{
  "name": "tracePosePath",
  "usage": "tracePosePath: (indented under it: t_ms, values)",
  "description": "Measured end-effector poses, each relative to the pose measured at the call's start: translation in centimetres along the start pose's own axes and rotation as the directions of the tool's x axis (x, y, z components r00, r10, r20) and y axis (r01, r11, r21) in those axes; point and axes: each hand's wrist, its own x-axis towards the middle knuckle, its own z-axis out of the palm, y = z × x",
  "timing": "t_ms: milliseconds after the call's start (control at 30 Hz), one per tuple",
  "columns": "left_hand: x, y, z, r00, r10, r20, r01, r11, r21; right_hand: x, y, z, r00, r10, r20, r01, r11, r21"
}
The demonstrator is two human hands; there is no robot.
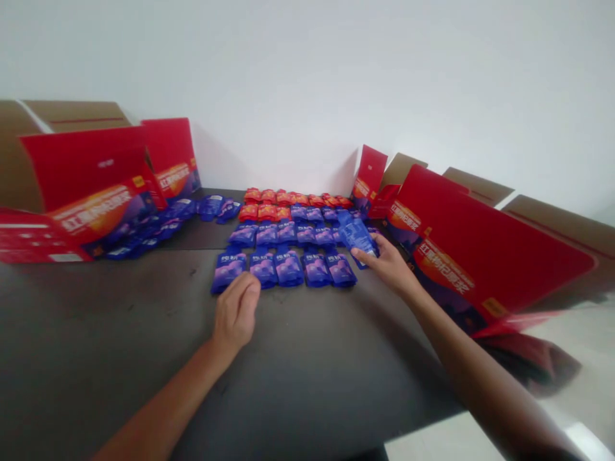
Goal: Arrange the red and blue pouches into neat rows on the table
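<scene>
My right hand (384,259) pinches a blue spouted pouch (356,235), its text side facing me, at the right end of the front rows. My left hand (236,310) is curled closed just in front of the nearest row; whether anything is inside it is hidden. Close to its knuckles lie a purple-blue pouch (228,269) at the row's left end and another pouch (262,266) beside it. Further right in that row are a third pouch (289,266) and two more. Behind them runs a second row of blue pouches (266,234).
Orange-red pouches (268,212) line the back by the wall. Loose blue pouches (211,206) lie back left, some heaped against an open red carton (91,173). Open red cartons (500,243) stand along the right side of the dark table (158,307).
</scene>
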Motion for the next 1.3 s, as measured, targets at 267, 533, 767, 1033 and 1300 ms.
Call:
tracePosePath:
  t_ms: [267,533,767,1033,1300]
  values:
    - [0.4,-0.8,0.2,0.996,-0.04,-0.075,0.043,0.998,0.039,-1.3,6.6,-4.7,0.984,-0.128,-0.121,0.076,0.928,-0.366]
    - [0.4,-0.8,0.3,0.992,-0.056,-0.111,0.069,0.991,0.112,-1.2,7.4,-4.5,0.962,0.272,-0.03,-0.274,0.957,-0.098]
    - [0.6,-1.5,0.6,0.99,0.085,-0.11,-0.063,0.98,0.187,-1.0,7.4,-4.2,0.885,0.465,0.024,-0.459,0.88,-0.124]
    - [0.6,-1.7,1.0,0.991,0.129,-0.043,-0.098,0.899,0.426,-1.0,8.7,-3.6,0.908,0.419,-0.025,-0.395,0.831,-0.393]
    - [0.6,-1.4,1.5,0.993,0.115,-0.039,-0.074,0.825,0.56,-0.8,8.6,-3.3,0.929,0.366,-0.054,-0.337,0.776,-0.534]
